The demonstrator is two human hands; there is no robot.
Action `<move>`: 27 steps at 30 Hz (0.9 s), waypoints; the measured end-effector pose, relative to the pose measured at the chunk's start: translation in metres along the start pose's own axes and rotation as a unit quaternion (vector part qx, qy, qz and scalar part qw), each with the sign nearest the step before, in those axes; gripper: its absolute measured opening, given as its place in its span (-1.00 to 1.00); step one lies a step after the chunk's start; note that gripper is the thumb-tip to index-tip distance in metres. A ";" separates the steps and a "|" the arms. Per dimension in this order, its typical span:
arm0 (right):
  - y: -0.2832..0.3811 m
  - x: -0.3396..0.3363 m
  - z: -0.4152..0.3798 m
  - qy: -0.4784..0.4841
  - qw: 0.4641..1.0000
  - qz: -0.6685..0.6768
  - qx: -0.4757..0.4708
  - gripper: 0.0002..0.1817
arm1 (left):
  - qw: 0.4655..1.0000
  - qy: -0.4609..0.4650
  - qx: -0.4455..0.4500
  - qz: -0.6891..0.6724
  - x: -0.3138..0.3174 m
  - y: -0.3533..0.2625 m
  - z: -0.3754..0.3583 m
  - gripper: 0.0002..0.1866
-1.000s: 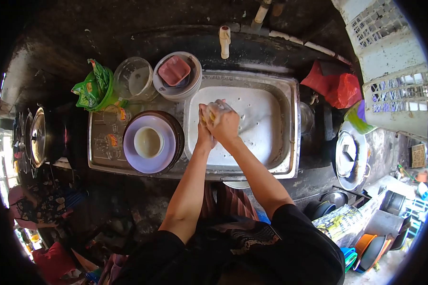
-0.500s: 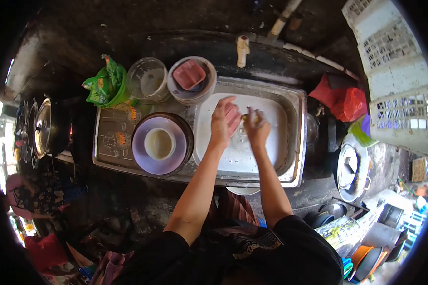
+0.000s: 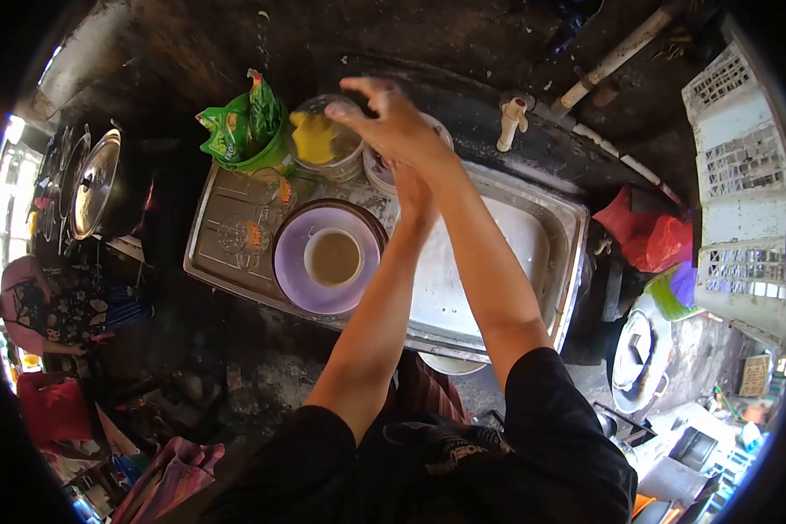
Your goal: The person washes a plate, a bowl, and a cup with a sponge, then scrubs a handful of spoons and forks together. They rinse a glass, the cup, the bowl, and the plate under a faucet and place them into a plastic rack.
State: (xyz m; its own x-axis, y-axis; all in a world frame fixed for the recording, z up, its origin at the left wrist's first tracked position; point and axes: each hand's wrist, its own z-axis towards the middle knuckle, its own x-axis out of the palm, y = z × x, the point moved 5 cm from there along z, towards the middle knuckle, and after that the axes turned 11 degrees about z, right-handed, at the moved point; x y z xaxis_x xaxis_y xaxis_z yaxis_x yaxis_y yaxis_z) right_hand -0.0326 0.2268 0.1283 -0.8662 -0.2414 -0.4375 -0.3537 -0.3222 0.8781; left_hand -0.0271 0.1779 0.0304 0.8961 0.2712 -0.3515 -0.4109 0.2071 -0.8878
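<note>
My right hand point(image 3: 380, 122) reaches across to the upper left with its fingers spread. Just off its fingertips, a yellow sponge point(image 3: 314, 138) shows at the clear plastic tub point(image 3: 345, 166), apart from the hand. My left hand point(image 3: 415, 196) is below the right wrist, close to the stacked bowls point(image 3: 441, 129); its fingers are hidden behind the right hand. Suds whiten the steel sink point(image 3: 445, 293) under my forearms.
On the drainboard, a purple bowl point(image 3: 290, 271) holds a white bowl point(image 3: 358, 262) of cloudy liquid beside clear glasses point(image 3: 233, 234). A green container point(image 3: 278, 155) holds green packets. A tap point(image 3: 511, 122) juts from the wall; a red bag point(image 3: 651, 240) lies right.
Both hands have moved from over the sink to the upper left. The yellow sponge has left my right hand and is now at the clear tub. The view has shifted.
</note>
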 end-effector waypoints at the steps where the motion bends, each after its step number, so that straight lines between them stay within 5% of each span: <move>1: 0.004 -0.018 -0.015 -0.038 0.994 0.095 -0.027 -0.51 | 0.989 -0.052 0.092 0.099 -0.002 -0.022 -0.020 -0.71; 2: 0.003 -0.038 -0.031 -0.077 0.978 0.187 -0.054 -0.51 | 0.958 -0.103 0.183 0.195 0.001 -0.043 -0.044 -0.73; 5: -0.097 -0.089 -0.104 -0.195 0.923 0.317 0.099 -0.67 | 0.981 0.129 0.024 0.144 0.049 0.027 -0.114 -0.63; 6: -0.158 -0.099 -0.141 -0.218 0.925 0.245 0.192 -0.67 | 0.967 0.170 -0.023 0.190 0.061 0.059 -0.132 -0.60; 8: -0.309 -0.111 -0.237 -0.115 0.940 -0.203 0.248 -0.48 | 0.901 0.165 -0.110 0.385 0.067 0.102 -0.159 -0.44; 9: -0.328 -0.107 -0.285 -0.070 0.866 -0.262 0.420 -0.25 | 0.880 0.173 -0.170 0.409 0.066 0.113 -0.166 -0.38; 10: -0.343 -0.099 -0.324 -0.075 0.819 -0.333 0.461 -0.06 | 0.852 0.184 -0.229 0.433 0.063 0.124 -0.174 -0.32; 11: -0.326 -0.088 -0.333 -0.122 0.838 -0.391 0.362 0.02 | 0.846 0.230 -0.282 0.390 0.063 0.135 -0.180 -0.27; 12: -0.345 -0.074 -0.359 -0.006 0.765 -0.225 0.603 -0.03 | 0.842 0.240 -0.282 0.392 0.067 0.138 -0.183 -0.27; 14: -0.336 -0.034 -0.366 0.131 0.776 -0.197 0.585 -0.19 | 0.832 0.231 -0.315 0.394 0.079 0.160 -0.205 -0.26; 16: -0.321 0.001 -0.364 0.026 0.838 -0.196 0.509 -0.30 | 0.861 0.185 -0.297 0.370 0.089 0.188 -0.224 -0.29; 18: -0.314 0.026 -0.365 -0.162 0.837 -0.013 0.522 -0.58 | 0.923 0.147 -0.308 0.177 0.102 0.229 -0.242 -0.38; 19: -0.314 0.037 -0.361 -0.205 0.846 0.043 0.491 -0.61 | 0.889 0.105 -0.430 0.117 0.099 0.235 -0.249 -0.50; 20: -0.314 0.045 -0.359 -0.245 0.848 0.099 0.458 -0.63 | 0.888 0.104 -0.432 0.119 0.096 0.234 -0.251 -0.50; 22: -0.317 0.053 -0.350 -0.234 0.842 0.121 0.471 -0.68 | 0.880 0.117 -0.375 0.268 0.090 0.232 -0.244 -0.70; 23: -0.317 0.054 -0.345 -0.224 0.834 0.140 0.484 -0.72 | 0.845 0.064 -0.467 0.251 0.088 0.241 -0.242 -0.76; 27: -0.322 0.054 -0.337 -0.265 0.828 0.182 0.460 -0.82 | 0.871 -0.016 -0.474 0.125 0.092 0.226 -0.213 -0.75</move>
State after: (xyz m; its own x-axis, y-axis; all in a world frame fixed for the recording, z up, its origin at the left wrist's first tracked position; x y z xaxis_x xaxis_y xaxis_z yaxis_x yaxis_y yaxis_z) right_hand 0.1537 0.0086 -0.2428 -0.9214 0.3452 -0.1785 0.0577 0.5759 0.8155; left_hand -0.0014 0.0497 -0.2657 0.7867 0.2254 -0.5747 -0.2562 -0.7278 -0.6362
